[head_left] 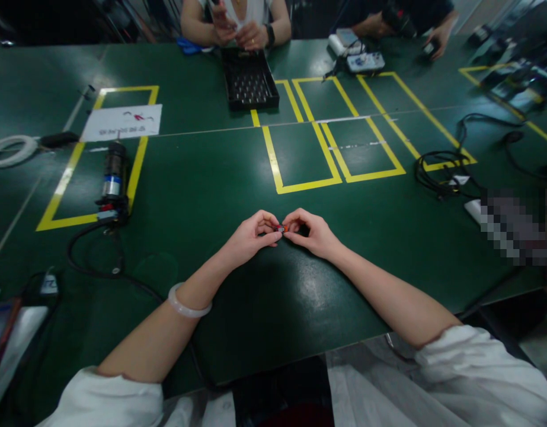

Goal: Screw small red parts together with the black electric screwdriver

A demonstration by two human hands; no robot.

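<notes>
Both my hands meet above the green table (237, 178), near its front edge. Between their fingertips is a tiny red, orange and dark part (281, 228), too small to name. My left hand (258, 232) pinches it from the left, thumb and fingers closed. From the right, my right hand (306, 230) pinches its orange end between thumb and forefinger. The fingers cover most of the part, so its shape is hidden.
Left stands a dark cylindrical tool (114, 178) with a cable, by a white sheet (122, 123) and a white ring (10, 151). A black tray (250, 80) with small pieces lies before a co-worker. Coiled black cable (442, 172) and yellow tape outlines (309, 185) are right.
</notes>
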